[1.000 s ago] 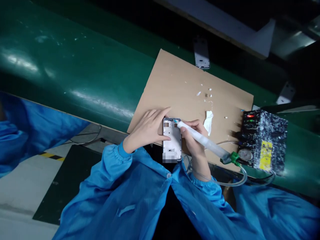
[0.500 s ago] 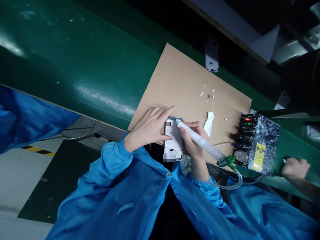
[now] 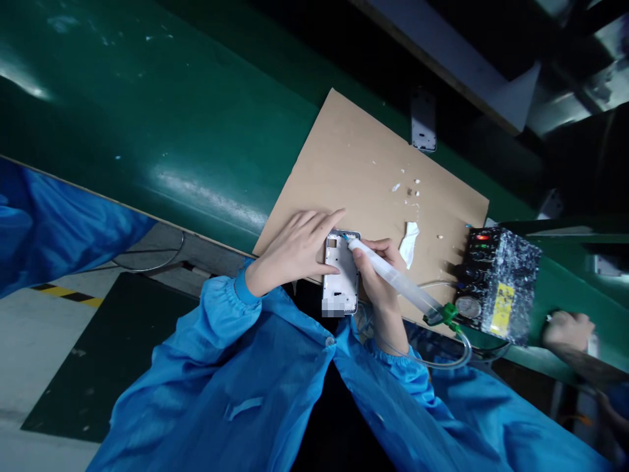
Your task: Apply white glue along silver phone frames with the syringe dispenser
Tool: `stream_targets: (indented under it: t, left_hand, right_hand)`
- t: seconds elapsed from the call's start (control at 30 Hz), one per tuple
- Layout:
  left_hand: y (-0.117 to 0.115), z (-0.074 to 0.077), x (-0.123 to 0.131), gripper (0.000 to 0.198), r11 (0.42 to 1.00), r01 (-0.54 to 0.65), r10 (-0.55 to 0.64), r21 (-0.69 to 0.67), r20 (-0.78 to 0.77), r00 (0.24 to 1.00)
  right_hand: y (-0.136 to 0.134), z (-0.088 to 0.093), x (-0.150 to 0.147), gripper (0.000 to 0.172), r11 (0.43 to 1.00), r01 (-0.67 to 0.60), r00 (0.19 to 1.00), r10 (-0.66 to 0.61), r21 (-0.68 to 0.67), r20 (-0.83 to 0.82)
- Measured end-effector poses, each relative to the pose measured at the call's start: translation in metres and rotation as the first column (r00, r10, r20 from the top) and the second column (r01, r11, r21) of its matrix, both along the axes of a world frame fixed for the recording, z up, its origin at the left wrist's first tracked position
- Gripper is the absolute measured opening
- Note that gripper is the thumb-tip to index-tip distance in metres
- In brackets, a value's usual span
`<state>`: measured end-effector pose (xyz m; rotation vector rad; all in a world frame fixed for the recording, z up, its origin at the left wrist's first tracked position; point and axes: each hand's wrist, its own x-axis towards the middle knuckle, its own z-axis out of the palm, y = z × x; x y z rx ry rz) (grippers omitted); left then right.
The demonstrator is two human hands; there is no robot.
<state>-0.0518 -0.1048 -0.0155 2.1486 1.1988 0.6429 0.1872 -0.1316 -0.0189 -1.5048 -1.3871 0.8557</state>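
At the near edge of the cardboard sheet [image 3: 363,164], a white phone frame [image 3: 346,283] lies face up, its lower end reaching past the edge. My left hand [image 3: 295,246] holds it from the left side, thumb over the frame and fingers stretched along the top corner. A translucent glue syringe [image 3: 405,286] with a blue tip sits in my right hand [image 3: 376,282], pinched like a pen. Its tip is at the frame's top edge; whether it touches, I cannot tell. From the syringe's green cap runs a clear hose [image 3: 466,354].
Right of the cardboard stands a smeared black dispenser box [image 3: 506,282] with a gauge. A crumpled white wipe [image 3: 409,244] and white crumbs lie on the cardboard. Another phone frame [image 3: 423,121] rests behind it. A co-worker's hand [image 3: 570,330] is at the far right.
The view has shifted slightly, so the dispenser box appears further left. Both hands, the phone frame and the syringe keep nearly the same position. The co-worker's hand also appears a little further left.
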Motion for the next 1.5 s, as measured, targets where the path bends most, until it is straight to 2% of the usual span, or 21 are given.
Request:
stream_targets:
  t: [0.13, 0.53, 0.77, 1.13, 1.5]
  left_hand:
    - [-0.0004, -0.0013, -0.0004, 0.122, 1.000, -0.002, 0.002, 0.004, 0.015, 1.000]
    - [-0.0002, 0.0017, -0.0005, 0.120, 1.000, 0.002, -0.002, -0.023, 0.012, 1.000]
    - [-0.0002, 0.0032, -0.0006, 0.120, 1.000, 0.007, -0.006, -0.025, 0.014, 1.000]
    - [-0.0012, 0.0035, 0.0000, 0.121, 1.000, 0.000, 0.000, -0.010, 0.014, 1.000]
    - [-0.0009, 0.0039, -0.0003, 0.122, 1.000, -0.004, 0.004, -0.025, 0.017, 1.000]
  right_hand:
    - [0.0010, 0.0009, -0.0015, 0.051, 1.000, 0.013, 1.000, -0.013, 0.004, -0.011]
    - [0.0014, 0.0004, -0.0001, 0.038, 1.000, 0.007, 1.000, -0.007, -0.003, -0.015]
    - [0.0014, 0.0014, -0.0005, 0.043, 1.000, 0.008, 1.000, -0.007, 0.009, -0.021]
    - [-0.0005, 0.0008, 0.0017, 0.041, 0.999, 0.024, 0.999, -0.024, 0.035, 0.024]
    - [-0.0025, 0.0034, 0.0014, 0.043, 1.000, 0.021, 1.000, -0.021, 0.011, 0.013]
